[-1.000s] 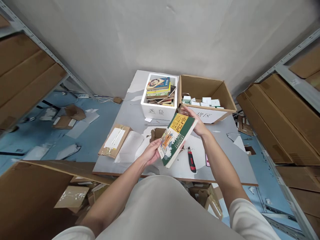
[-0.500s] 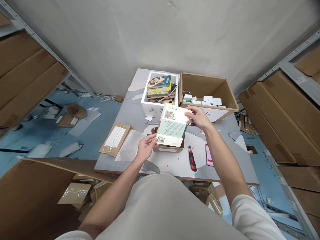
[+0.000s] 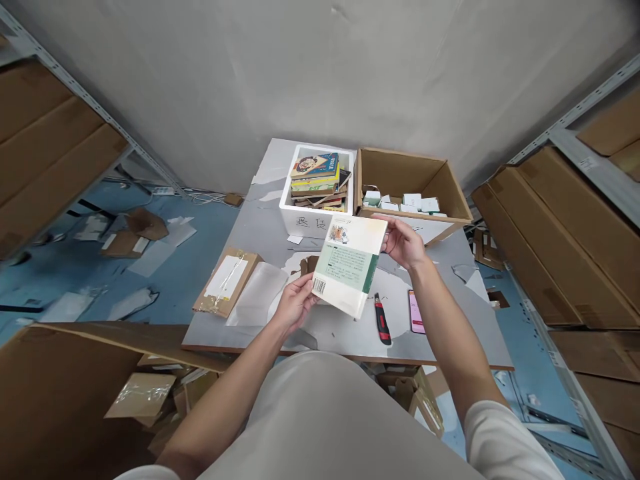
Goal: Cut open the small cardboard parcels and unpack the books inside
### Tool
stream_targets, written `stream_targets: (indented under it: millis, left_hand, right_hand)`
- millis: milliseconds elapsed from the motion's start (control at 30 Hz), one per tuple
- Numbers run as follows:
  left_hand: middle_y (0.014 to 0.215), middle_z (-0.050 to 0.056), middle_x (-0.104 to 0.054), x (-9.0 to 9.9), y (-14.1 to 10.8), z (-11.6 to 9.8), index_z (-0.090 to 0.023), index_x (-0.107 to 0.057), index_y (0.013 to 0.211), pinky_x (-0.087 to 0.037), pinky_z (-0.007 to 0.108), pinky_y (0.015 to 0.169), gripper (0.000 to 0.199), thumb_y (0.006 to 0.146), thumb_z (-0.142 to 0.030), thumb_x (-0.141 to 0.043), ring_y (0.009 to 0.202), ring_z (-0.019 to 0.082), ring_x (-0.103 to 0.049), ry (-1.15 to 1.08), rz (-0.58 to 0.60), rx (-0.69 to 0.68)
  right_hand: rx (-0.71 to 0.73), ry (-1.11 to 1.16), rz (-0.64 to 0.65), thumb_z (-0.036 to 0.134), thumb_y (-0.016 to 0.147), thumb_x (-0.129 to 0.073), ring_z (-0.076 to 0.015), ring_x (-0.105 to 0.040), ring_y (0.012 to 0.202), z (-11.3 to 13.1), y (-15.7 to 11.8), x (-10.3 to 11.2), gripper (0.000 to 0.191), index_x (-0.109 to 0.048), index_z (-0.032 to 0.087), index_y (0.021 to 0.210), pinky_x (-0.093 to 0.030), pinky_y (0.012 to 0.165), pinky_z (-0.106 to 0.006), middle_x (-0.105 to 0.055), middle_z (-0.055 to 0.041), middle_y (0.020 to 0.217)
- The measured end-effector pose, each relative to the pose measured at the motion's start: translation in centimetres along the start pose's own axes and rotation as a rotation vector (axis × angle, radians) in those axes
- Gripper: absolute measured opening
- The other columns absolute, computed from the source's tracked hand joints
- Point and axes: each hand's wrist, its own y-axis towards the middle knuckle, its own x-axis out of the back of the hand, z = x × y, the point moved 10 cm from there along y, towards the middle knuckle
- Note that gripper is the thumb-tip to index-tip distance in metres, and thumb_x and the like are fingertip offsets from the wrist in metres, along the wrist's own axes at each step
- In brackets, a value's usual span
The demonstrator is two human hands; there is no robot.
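A white and green book (image 3: 346,267) is held up over the table, tilted, with its printed cover and barcode facing me. My left hand (image 3: 295,303) pinches its lower left corner. At its upper right edge my right hand (image 3: 404,244) grips it, some fingers hidden behind. Below and behind the book a small brown carton (image 3: 309,265) is mostly covered from view. A red and black utility knife (image 3: 383,321) lies on the table just right of the book. Further right is a phone (image 3: 416,311) with a pink screen.
At the back of the table (image 3: 260,200) stand a white foam box (image 3: 305,221) of stacked books and a cardboard box (image 3: 415,163) holding small white boxes. A taped parcel (image 3: 227,283) lies at left. A large open carton (image 3: 60,400) of parcels stands lower left; loaded shelves flank both sides.
The book has turned clockwise and tilted, its lower right corner swinging down toward me. My right hand has shifted along its edge, with the thumb now off the front cover.
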Motion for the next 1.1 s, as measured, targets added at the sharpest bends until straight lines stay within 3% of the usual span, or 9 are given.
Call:
stream_targets:
  millis: [100,200,300,367,467,533,600,700,1100]
  left_hand:
    - [0.094,0.009,-0.073,-2.2,-0.6,1.8,-0.014,-0.070,0.103,-0.055,0.026,0.077,0.037,0.071,-0.031,-0.078,0.082,0.016,-0.068,-0.127,0.141,0.160]
    - [0.085,0.007,-0.073,-4.1,-1.4,3.3,-0.012,-0.071,0.095,-0.054,0.020,0.071,0.027,0.072,-0.025,-0.078,0.073,0.011,-0.067,-0.199,0.226,0.284]
    - [0.081,0.006,-0.072,-5.0,-1.8,4.5,-0.013,-0.071,0.095,-0.052,0.018,0.062,0.021,0.075,-0.021,-0.074,0.060,0.009,-0.064,-0.206,0.241,0.379]
    - [0.094,0.009,-0.073,-4.9,-1.8,4.5,-0.014,-0.069,0.104,-0.054,0.021,0.066,0.026,0.079,-0.021,-0.071,0.067,0.011,-0.067,-0.181,0.236,0.387]
    - [0.118,0.012,-0.067,-3.9,-1.5,2.6,-0.018,-0.062,0.119,-0.054,0.033,0.086,0.040,0.082,-0.030,-0.068,0.097,0.021,-0.067,-0.178,0.199,0.244]
    - [0.119,0.012,-0.066,-2.5,-1.4,0.9,-0.018,-0.060,0.119,-0.052,0.041,0.091,0.048,0.082,-0.048,-0.064,0.105,0.025,-0.065,-0.197,0.145,0.133]
    - [0.108,0.012,-0.070,-0.8,-1.4,-0.4,-0.016,-0.064,0.111,-0.053,0.044,0.089,0.055,0.076,-0.059,-0.064,0.100,0.026,-0.066,-0.145,0.066,0.036]
    - [0.089,0.008,-0.073,1.4,-1.5,-1.4,-0.014,-0.066,0.094,-0.055,0.039,0.085,0.047,0.066,-0.050,-0.077,0.086,0.022,-0.070,0.062,-0.075,-0.072]
    - [0.083,0.007,-0.073,2.6,-0.5,-0.2,-0.015,-0.064,0.089,-0.054,0.032,0.080,0.041,0.067,-0.047,-0.077,0.077,0.017,-0.070,0.039,-0.097,0.005]
  right_hand:
    - [0.085,-0.027,0.002,0.048,0.067,-0.075,-0.0212,-0.066,0.094,0.2,-0.2,-1.3,0.057,-0.062,0.026,0.119,-0.057,0.077,-0.034,-0.067,-0.0059,0.113]
    - [0.031,-0.016,0.090,0.041,0.065,-0.079,-0.0208,-0.065,0.103,-1.0,0.0,-3.2,0.060,-0.058,0.030,0.120,-0.055,0.086,-0.035,-0.064,-0.0034,0.120]
    - [-0.071,0.088,0.188,0.044,0.068,-0.077,-0.0179,-0.070,0.084,-2.2,-0.2,-4.5,0.047,-0.058,0.028,0.107,-0.059,0.075,-0.035,-0.070,-0.0010,0.101]
    - [-0.076,0.125,0.174,0.048,0.067,-0.077,-0.0141,-0.069,0.064,-2.1,-0.2,-4.1,0.041,-0.057,0.025,0.094,-0.059,0.063,-0.030,-0.070,0.0024,0.081]
    - [-0.069,0.088,0.080,0.050,0.065,-0.078,-0.0108,-0.064,0.051,-1.5,-0.1,-2.6,0.043,-0.054,0.023,0.087,-0.057,0.051,-0.024,-0.067,0.0054,0.067]
    - [-0.075,0.042,0.001,0.051,0.064,-0.079,-0.0101,-0.063,0.050,-1.2,-0.1,-1.4,0.044,-0.054,0.023,0.087,-0.056,0.048,-0.023,-0.066,0.0057,0.065]
    - [-0.086,0.003,-0.067,0.051,0.063,-0.079,-0.0090,-0.061,0.048,-1.1,0.0,-0.5,0.045,-0.054,0.023,0.087,-0.055,0.046,-0.021,-0.065,0.0062,0.063]
    - [-0.112,-0.035,-0.098,0.053,0.063,-0.078,-0.0084,-0.060,0.047,-1.6,0.0,0.1,0.045,-0.055,0.022,0.087,-0.055,0.045,-0.020,-0.063,0.0067,0.061]
    - [-0.238,-0.069,-0.092,0.054,0.068,-0.072,-0.0112,-0.062,0.048,-4.8,1.6,0.0,0.041,-0.058,0.021,0.086,-0.057,0.048,-0.024,-0.061,0.0034,0.057]
